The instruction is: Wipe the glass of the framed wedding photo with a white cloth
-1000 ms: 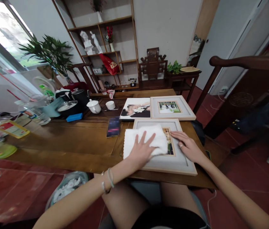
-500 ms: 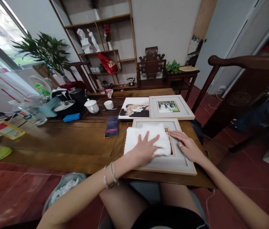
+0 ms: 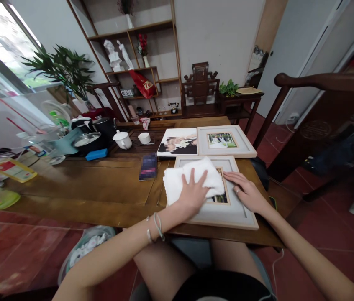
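Observation:
Spread flat, my left hand (image 3: 193,194) presses on a white cloth (image 3: 177,179) that lies over a picture frame (image 3: 242,223). The frame has a pale wooden edge and a wide light-grey mat, and rests near the table's front edge. Much of the small photo (image 3: 222,200) at its centre is covered by the cloth and my hand. My right hand (image 3: 247,192), with a ring on one finger, lies on the mat just right of the photo, fingers stretched out and holding nothing.
Behind lie a second framed photo (image 3: 242,144) and a large photo panel (image 3: 177,142). A dark purple booklet-like item (image 3: 148,167) lies left. Farther left are a blue sponge-like block (image 3: 96,154), a lidded white cup (image 3: 122,140) and bottles. A wooden chair (image 3: 315,108) stands right.
My left hand has shifted slightly with the cloth, whose top edge now sits higher and more bunched. More of the photo's lower part shows. My right hand has stayed in place.

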Motion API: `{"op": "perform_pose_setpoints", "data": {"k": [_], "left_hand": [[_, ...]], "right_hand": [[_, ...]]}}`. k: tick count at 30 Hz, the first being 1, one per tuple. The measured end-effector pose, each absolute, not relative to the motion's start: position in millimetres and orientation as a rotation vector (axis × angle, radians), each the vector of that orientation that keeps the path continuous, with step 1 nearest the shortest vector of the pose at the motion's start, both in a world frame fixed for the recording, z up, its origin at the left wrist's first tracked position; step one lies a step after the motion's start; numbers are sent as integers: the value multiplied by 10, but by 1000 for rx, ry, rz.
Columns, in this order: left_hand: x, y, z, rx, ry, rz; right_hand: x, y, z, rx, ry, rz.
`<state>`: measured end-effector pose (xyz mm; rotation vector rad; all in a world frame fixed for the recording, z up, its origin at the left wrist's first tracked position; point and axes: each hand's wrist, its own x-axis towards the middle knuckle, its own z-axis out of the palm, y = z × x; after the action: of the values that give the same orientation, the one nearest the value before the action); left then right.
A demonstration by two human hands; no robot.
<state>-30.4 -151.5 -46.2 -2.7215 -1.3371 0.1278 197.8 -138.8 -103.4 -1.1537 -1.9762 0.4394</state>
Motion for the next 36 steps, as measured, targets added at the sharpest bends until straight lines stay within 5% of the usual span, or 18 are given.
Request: {"op": "perform_pose_setpoints", "data": {"k": [6,16,36], "left_hand": [[-358,-1352,-459,-2799,-1151,118],[-259,-2465,-199,-3100,-884,111],[39,-2314,-222,-2958,-1006,99]], "right_hand": [[1988,-1387,-1035,-1127,-1994,434],[1992,-1377,-1053,-1140,-1965,491],[1981,-1399,-977,-1178,-1957,521]]}}
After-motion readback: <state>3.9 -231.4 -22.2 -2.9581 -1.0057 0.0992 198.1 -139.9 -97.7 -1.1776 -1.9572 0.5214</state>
